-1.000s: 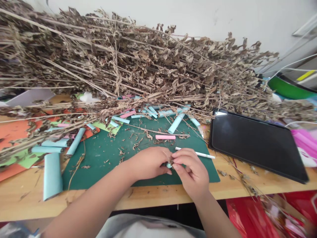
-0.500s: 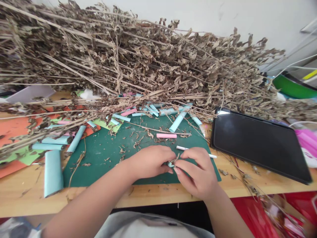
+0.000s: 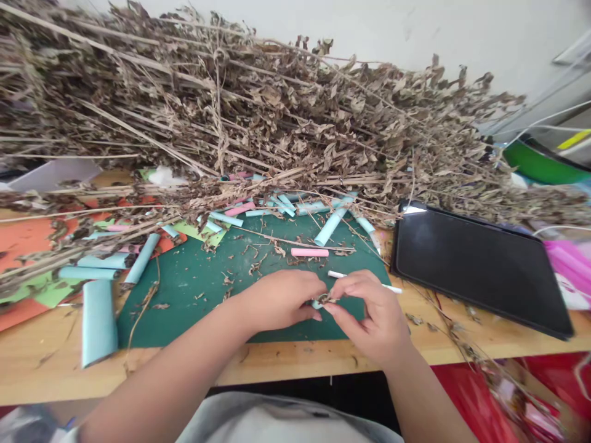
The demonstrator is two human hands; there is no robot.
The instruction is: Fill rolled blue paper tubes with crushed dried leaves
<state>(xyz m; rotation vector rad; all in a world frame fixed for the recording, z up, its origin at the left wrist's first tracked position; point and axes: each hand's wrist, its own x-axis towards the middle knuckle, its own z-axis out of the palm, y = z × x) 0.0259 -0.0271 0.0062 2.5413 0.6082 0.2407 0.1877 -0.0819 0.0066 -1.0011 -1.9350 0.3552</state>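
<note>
My left hand [image 3: 281,301] and my right hand [image 3: 369,311] meet over the near edge of a green cutting mat [image 3: 194,295]. Both pinch a small light-blue paper roll [image 3: 318,303] with bits of dried leaf at its open end. The roll is mostly hidden by my fingers. A thin white stick [image 3: 390,287] lies on the mat just behind my right hand. A pink paper roll [image 3: 309,252] lies a little farther back on the mat.
A big heap of dried leafy stalks [image 3: 258,123] covers the back of the wooden table [image 3: 55,369]. Several light-blue paper rolls [image 3: 98,320] lie at the left and under the stalks. A black tablet [image 3: 480,264] lies at the right, orange paper [image 3: 23,240] at far left.
My right hand has shifted slightly to the right and turned while both hands keep pinching the small roll. The view has moved a little.
</note>
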